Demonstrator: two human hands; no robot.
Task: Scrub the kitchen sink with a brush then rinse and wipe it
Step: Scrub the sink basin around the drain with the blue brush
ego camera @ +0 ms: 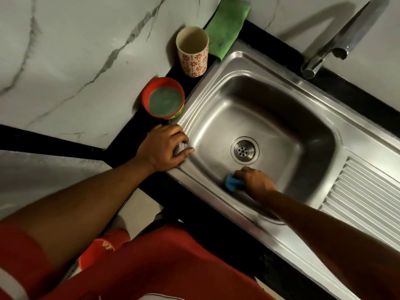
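The stainless steel sink (307, 98) fills the middle of the head view, its round drain (244, 150) in the basin floor. My right hand (255, 180) is down in the basin by the near wall and grips a small blue scrubber (232, 182), which touches the steel just below the drain. My left hand (165, 146) rests on the sink's left rim corner, fingers curled over the edge. The scrubber is mostly hidden under my fingers.
A red tub of green dish soap (163, 100) and a patterned cup (192, 53) stand on the black counter left of the sink. A green cloth (226, 27) lies behind them. The tap (337, 40) juts over the back right. A ribbed drainboard (365, 198) lies to the right.
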